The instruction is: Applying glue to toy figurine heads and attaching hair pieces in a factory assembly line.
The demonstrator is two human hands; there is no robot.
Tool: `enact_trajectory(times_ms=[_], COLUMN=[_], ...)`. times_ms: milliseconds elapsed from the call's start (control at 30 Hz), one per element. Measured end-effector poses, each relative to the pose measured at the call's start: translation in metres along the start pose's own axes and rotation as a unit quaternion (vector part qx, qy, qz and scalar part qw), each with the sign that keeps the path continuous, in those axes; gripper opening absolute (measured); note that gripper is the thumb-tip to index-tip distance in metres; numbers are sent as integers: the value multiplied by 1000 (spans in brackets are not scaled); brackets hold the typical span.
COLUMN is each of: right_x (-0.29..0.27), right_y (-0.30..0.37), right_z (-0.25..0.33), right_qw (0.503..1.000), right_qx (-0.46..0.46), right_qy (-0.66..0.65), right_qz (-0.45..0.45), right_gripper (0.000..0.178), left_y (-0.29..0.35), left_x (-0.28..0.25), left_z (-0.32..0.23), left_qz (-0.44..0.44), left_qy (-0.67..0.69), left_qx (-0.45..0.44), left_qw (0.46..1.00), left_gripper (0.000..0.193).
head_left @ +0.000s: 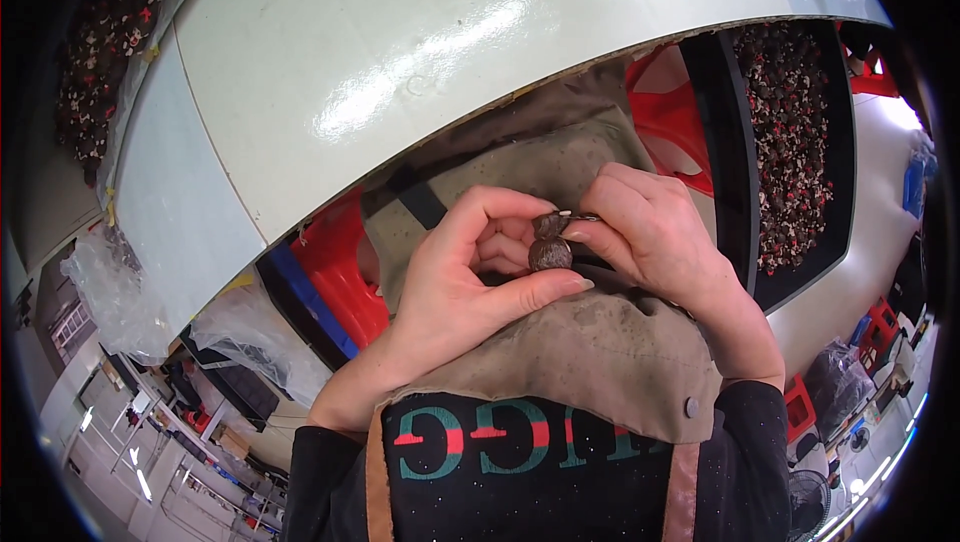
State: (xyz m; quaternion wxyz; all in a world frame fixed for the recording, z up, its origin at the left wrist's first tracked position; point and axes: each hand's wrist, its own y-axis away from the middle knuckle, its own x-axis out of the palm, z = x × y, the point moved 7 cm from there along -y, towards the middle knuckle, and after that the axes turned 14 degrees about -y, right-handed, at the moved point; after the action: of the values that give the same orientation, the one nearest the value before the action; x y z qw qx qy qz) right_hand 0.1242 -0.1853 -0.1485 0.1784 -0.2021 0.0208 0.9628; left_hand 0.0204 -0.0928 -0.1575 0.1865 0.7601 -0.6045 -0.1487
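My left hand (455, 267) pinches a small dark brown piece (550, 255) between thumb and fingers, in front of my apron. The piece looks like two rounded lumps, one above the other, and the lower one is a smooth ball. A tiny pale bit shows at its top. My right hand (645, 227) is closed right beside it, thumb and forefinger pressed together at the piece's upper right. A thin dark sliver (585, 217) pokes out from those right fingertips; what it belongs to is hidden in the hand. Both hands are above the brown apron (560, 357) on my lap.
A pale, glossy table (400, 62) curves across just beyond my hands. To the right, a black tray (845, 192) holds a heap of small dark pieces (785, 142) with red and white bits. A similar heap (110, 62) lies far left. Red stools (335, 262) and clear plastic bags (120, 287) stand around.
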Motion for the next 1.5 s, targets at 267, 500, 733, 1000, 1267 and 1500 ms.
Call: enact_trajectory(times_ms=[267, 500, 733, 1000, 1267, 1500], right_x=[0, -1, -2, -2, -3, -3], right_y=[-1, -1, -1, 1, 0, -1], right_z=[1, 0, 0, -3, -5, -4], right_qw=[1000, 1000, 1000, 999, 1000, 1000], right_qx=[6, -2, 2, 1, 8, 8], right_qy=[5, -6, -3, -34, -29, -15], right_qz=[12, 8, 5, 5, 5, 15], right_gripper=[20, 22, 23, 24, 26, 26], left_y=[-1, 0, 0, 0, 0, -1], left_x=[-2, -2, 2, 4, 6, 7], left_z=[-1, -5, -1, 4, 6, 6], left_qz=[-26, -19, -3, 16, 24, 25], left_qy=[-58, -45, 11, 50, 106, 102], left_qx=[47, 35, 1, -24, -55, -53], left_qw=[997, 998, 1000, 998, 993, 993], left_gripper=[46, 46, 44, 44, 44, 43])
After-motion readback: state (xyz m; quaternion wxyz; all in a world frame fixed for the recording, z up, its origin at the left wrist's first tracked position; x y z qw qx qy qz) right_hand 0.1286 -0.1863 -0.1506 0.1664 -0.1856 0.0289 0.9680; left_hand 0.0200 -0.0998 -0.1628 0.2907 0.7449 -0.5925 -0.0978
